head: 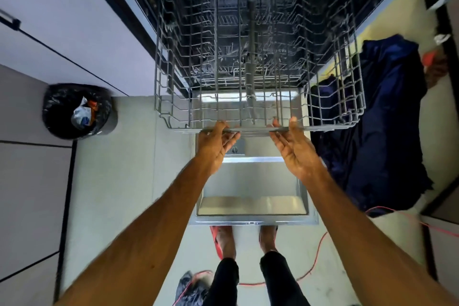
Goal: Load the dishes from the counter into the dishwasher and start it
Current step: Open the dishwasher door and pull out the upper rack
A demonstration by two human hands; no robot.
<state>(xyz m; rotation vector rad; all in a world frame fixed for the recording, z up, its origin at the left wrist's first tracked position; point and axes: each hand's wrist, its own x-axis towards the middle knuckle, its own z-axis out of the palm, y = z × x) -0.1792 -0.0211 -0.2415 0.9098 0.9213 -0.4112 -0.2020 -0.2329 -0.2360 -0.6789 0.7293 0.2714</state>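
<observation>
Both forearms reach forward and down from the bottom of the view. Left hand (216, 144) grips the front rail of the rack (250, 129), thumb over the top and fingers beneath. Right hand (294, 149) lies palm up with fingers nearly straight, their tips touching the same rail further right; no closed grip is seen on that side.

Rack is a grey wire basket, drawn out of the dishwasher (140, 17) and standing above the lowered door (250, 181). A second wire rack shows dimly below, inside the tub.

Feet (226, 238) stand just behind the door's near edge, the left one on a red sandal. Red cable (310, 268) runs across the floor behind them. Blue cloth (387, 119) lies heaped on the floor right of the door. Bin (77, 112) with a black liner and some rubbish stands left of the dishwasher, beside pale cabinets (62, 32).
</observation>
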